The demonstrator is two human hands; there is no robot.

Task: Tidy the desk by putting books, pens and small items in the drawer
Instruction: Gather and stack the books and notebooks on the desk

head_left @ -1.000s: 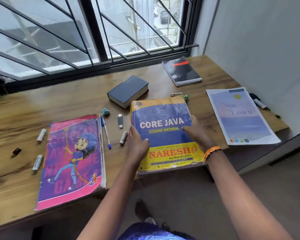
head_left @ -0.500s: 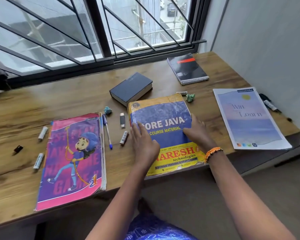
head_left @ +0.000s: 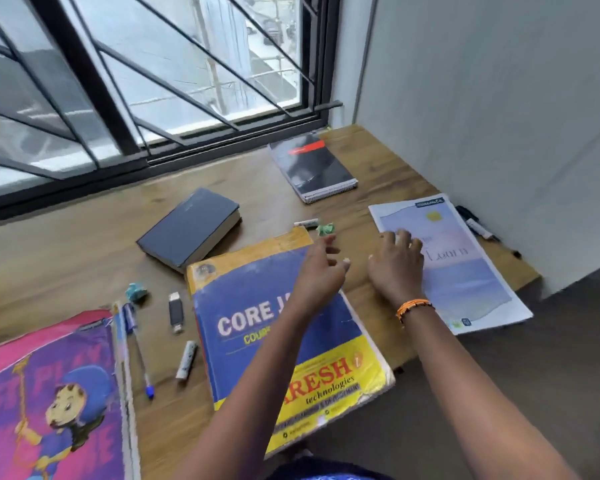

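Right hand [head_left: 397, 268] lies palm down with fingers spread on the left edge of a pale blue booklet [head_left: 465, 271], gripping nothing; an orange band circles its wrist. Left hand [head_left: 321, 271] hovers open, fingers loosely spread, over the far right corner of a yellow and blue book [head_left: 257, 323] and holds nothing.

That book's cover reads "CORE J…" in white, "COUR…" in yellow below it, and "…RESH technologies" near the bottom, the rest hidden by the left forearm. The pale blue booklet carries faint script too blurred to read. A pink and purple book [head_left: 49, 393] at the near left shows a cartoon figure and part of "PLAY".

All of it rests on a wooden bench [head_left: 66, 254] set under a barred window [head_left: 136, 81], with a grey wall on the right and dark floor near the viewer.

The yellow book sits at the bench's near edge, its long axis running near to far and leaning slightly left at the far end, its near corner overhanging. The pale blue booklet lies to the right, its long axis near to far, tilted the same way. A dark hardcover book [head_left: 191, 228] lies beyond, turned diagonally. A black spiral notebook [head_left: 312, 168] rests near the window. A blue pen [head_left: 137, 348], a USB stick [head_left: 175, 311] and a white marker [head_left: 186, 360] lie between the pink and yellow books, all pointing roughly near to far.
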